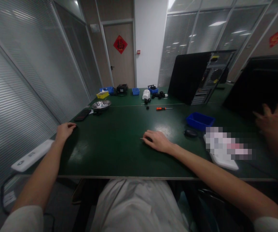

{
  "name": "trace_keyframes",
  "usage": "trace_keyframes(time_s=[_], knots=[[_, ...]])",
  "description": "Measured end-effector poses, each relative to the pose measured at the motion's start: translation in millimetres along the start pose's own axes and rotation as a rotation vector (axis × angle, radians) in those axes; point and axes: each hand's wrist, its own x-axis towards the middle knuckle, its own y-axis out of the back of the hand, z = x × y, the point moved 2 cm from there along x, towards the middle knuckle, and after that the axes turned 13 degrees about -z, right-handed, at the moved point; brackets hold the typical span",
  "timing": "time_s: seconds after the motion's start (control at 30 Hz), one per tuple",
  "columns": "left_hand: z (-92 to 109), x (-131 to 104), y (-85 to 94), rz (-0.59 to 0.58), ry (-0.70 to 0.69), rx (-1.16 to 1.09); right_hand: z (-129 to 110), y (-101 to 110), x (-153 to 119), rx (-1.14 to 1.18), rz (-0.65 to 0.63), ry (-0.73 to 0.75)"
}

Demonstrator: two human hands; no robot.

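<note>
Thin stick [141,138], short and pale where it shows, projects from the fingertips of the right grip [157,140], low over the worktop [110,154]; whether it touches the surface cannot be told. The right grip is closed to a pinch of thumb and forefinger around it, presumably so that the free end is clear of the fingers. The left grip [65,131] is at the left side of the worktop, its fingertips drawn close together; whether they hold anything cannot be determined. Just ahead of it lies a phone [83,114], with a metal bowl [101,105] beyond. Ahead of the right grip lies a screwdriver [162,109], seemingly placed within reach; to that grip's right are a mouse [190,133] and a blue tray [198,124]. The thin stick appears straight; its material is not discernible.
</note>
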Motion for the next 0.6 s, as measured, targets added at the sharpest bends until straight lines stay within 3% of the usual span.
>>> trace_keyframes(time_s=[0.6], knots=[[-18,11,-6.0,-0.089,0.191,-0.276,2,-2,1,0.013,-0.006,0.006]])
